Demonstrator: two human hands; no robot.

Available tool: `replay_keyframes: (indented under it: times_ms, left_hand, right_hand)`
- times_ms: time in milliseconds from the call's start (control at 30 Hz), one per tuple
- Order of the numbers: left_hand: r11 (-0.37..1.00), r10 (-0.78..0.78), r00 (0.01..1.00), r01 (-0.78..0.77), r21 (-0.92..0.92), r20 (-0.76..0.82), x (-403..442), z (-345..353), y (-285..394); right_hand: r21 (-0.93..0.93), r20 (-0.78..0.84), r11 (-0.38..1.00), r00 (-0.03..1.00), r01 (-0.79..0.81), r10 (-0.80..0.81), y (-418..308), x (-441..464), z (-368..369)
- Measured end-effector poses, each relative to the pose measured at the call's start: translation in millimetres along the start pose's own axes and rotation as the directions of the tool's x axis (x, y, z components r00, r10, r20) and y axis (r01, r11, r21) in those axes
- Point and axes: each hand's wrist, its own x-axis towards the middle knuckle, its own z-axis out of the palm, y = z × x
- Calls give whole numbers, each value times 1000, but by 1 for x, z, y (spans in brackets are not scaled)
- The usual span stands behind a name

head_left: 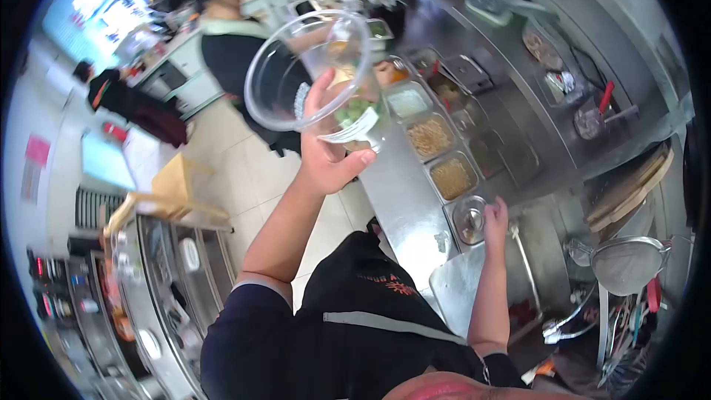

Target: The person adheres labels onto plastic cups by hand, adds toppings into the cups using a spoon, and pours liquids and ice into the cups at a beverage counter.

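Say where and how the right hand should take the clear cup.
The right hand should probably take the clear cup by its side wall below the rim, from the right: that part looks bare, the left hand covers the lower side, and the mouth tilts left toward the camera.

The person wears a dark navy top, its short left sleeve ending in a paler hem. Over it lies a black apron printed with an orange, sunburst-like emblem and small blurred lettering. A pale grey strip crosses the apron. Forearms and hands are bare.
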Motion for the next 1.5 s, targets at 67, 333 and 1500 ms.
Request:
replay_keyframes:
  times_ms: [67,333,1500]
  left_hand:
    - [999,-36,999,36,2,-17,-21,-7,36]
    - [988,-65,977,91,122,-205,-137,-7,176]
    - [662,748,-270,370,652,-606,-987,317,684]
  right_hand:
    - [48,194,989,973,-136,125,-4,-21,2]
    - [146,691,972,722,-185,34,-139,-161,79]
    - [642,408,-253,-43,723,912,92,-812,175]
